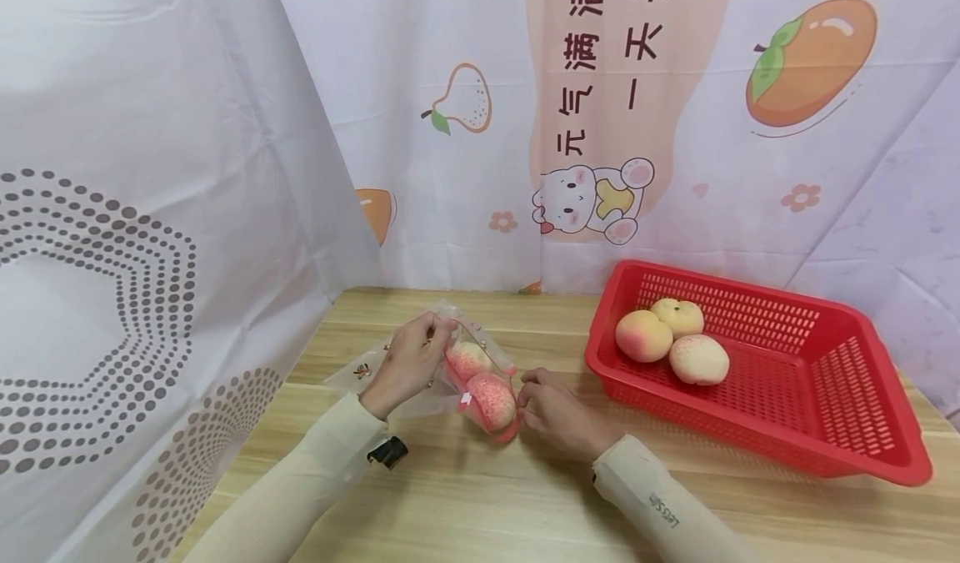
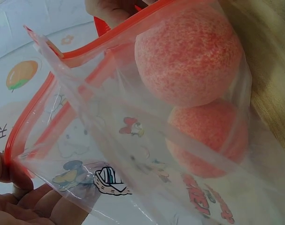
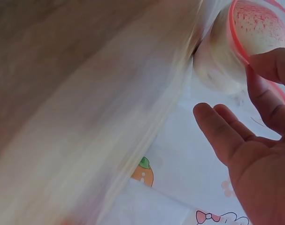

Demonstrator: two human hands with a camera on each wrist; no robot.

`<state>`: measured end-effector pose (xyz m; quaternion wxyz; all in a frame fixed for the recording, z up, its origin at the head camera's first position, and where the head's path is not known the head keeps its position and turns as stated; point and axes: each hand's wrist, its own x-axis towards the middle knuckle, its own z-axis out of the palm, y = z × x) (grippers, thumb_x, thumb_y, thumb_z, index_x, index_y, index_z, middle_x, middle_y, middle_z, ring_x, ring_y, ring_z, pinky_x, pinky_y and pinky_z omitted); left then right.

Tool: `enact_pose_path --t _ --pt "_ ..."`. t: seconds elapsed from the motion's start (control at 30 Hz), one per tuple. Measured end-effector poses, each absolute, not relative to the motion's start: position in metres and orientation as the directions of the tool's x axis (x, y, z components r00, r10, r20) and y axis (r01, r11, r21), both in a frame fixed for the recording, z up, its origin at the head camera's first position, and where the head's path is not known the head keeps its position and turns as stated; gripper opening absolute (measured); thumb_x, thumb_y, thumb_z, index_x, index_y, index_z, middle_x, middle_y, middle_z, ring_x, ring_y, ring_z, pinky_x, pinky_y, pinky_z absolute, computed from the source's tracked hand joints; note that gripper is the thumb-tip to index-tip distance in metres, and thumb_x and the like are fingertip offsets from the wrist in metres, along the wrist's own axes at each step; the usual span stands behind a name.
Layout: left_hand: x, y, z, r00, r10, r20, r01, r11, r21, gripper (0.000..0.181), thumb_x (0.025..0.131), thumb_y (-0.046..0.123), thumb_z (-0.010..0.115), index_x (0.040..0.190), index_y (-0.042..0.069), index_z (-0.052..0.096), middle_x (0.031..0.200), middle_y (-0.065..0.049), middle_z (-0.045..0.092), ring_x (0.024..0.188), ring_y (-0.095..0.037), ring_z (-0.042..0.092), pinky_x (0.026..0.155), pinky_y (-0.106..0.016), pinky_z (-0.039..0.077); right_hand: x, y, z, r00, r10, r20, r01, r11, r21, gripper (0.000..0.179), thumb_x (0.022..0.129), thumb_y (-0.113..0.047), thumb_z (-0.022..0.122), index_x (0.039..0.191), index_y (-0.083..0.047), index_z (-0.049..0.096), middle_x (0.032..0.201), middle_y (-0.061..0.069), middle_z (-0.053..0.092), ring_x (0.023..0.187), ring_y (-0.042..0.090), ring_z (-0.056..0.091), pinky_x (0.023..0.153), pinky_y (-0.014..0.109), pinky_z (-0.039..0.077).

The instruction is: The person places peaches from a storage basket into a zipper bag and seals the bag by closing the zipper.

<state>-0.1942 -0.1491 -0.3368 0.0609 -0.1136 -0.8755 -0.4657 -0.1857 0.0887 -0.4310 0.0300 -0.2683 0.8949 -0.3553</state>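
Observation:
A clear zip bag with red zip edges and printed cartoon figures lies partly raised on the table, its mouth spread apart. Two peaches are inside, one pink and speckled, the other paler on top. My left hand pinches the red edge at one end of the mouth, as the left wrist view also shows. At the other end, my right hand pinches the red rim between thumb and index finger; in the right wrist view its other fingers extend away from the rim.
To the right stands a red perforated basket with three peaches at its left end. A wood-grain table lies beneath everything. Behind it hangs a printed curtain, and another patterned cloth hangs on the left.

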Motion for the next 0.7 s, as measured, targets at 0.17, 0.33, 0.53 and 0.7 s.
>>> enact_pose_path --t 0.17,0.33,0.53,0.7 --pt "-0.195 -0.150 -0.337 -0.968 0.132 0.213 0.250 0.548 0.798 0.031 0.106 0.024 0.047 0.081 0.007 0.054 0.077 -0.006 0.060 0.047 -0.010 0.041 0.042 -0.023 0.034 -0.188 0.088 -0.429 -0.845 -0.511 0.158 -0.475 0.583 -0.658 0.009 0.092 -0.004 0.064 0.089 -0.012 0.067 0.134 0.014 0.052 0.122 0.033 0.053 0.102 0.047 0.046" --pt "-0.196 -0.154 -0.337 -0.971 0.118 0.210 0.240 0.552 0.799 0.030 0.106 0.023 0.047 0.082 0.007 0.055 0.082 -0.007 0.061 0.044 -0.010 0.041 0.040 -0.024 0.036 -0.191 0.086 -0.419 -0.885 -0.456 0.092 -0.338 0.495 -0.801 0.008 0.093 -0.004 0.061 0.098 -0.009 0.065 0.140 0.012 0.048 0.124 0.032 0.051 0.101 0.044 0.046" --pt "-0.198 -0.158 -0.336 -0.957 0.112 0.267 0.281 0.590 0.757 0.032 0.107 0.025 0.047 0.082 0.006 0.053 0.070 -0.003 0.050 0.054 -0.014 0.046 0.048 -0.027 0.041 -0.195 0.083 -0.402 -0.870 -0.464 0.168 -0.418 0.513 -0.750 0.004 0.092 -0.006 0.067 0.094 -0.009 0.064 0.142 0.017 0.050 0.127 0.036 0.050 0.101 0.046 0.048" --pt "-0.201 -0.161 -0.333 -0.947 0.090 0.309 0.296 0.621 0.726 0.034 0.107 0.028 0.047 0.082 0.006 0.053 0.071 -0.004 0.051 0.062 -0.017 0.049 0.058 -0.030 0.044 -0.198 0.083 -0.394 -0.799 -0.519 0.305 -0.590 0.575 -0.567 0.008 0.089 -0.006 0.073 0.089 -0.008 0.065 0.136 0.021 0.052 0.121 0.038 0.056 0.094 0.045 0.053"
